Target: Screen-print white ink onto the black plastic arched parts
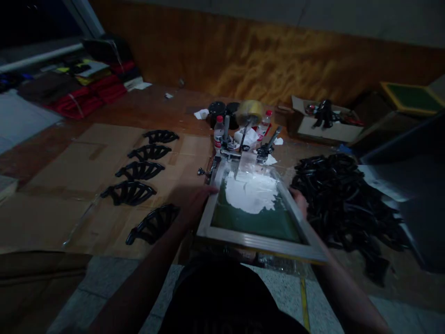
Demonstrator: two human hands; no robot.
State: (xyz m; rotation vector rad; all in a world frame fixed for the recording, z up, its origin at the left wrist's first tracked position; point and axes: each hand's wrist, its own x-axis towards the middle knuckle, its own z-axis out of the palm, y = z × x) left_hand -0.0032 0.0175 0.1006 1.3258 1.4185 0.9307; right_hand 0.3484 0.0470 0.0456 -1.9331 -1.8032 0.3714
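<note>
A silkscreen printing frame [253,242] with an aluminium rail and green mesh lies tilted up in front of me, held at its far end by hinge clamps [230,150]. A thick patch of white ink [252,192] covers the middle of the mesh. My left hand [196,200] grips the frame's left rail, and my right hand [299,202] holds the right rail. Several black fan-shaped plastic pieces [139,170] lie in a row on cardboard [62,171] left of the frame. The frame's underside is hidden.
A heap of black plastic pieces [339,199] lies right of the frame. Behind the clamps stand plastic bottles [219,132], a tape roll [249,113] and black tins [217,113]. An open cardboard box [327,127] sits at the back right, with folded red cloth [86,95] at the back left.
</note>
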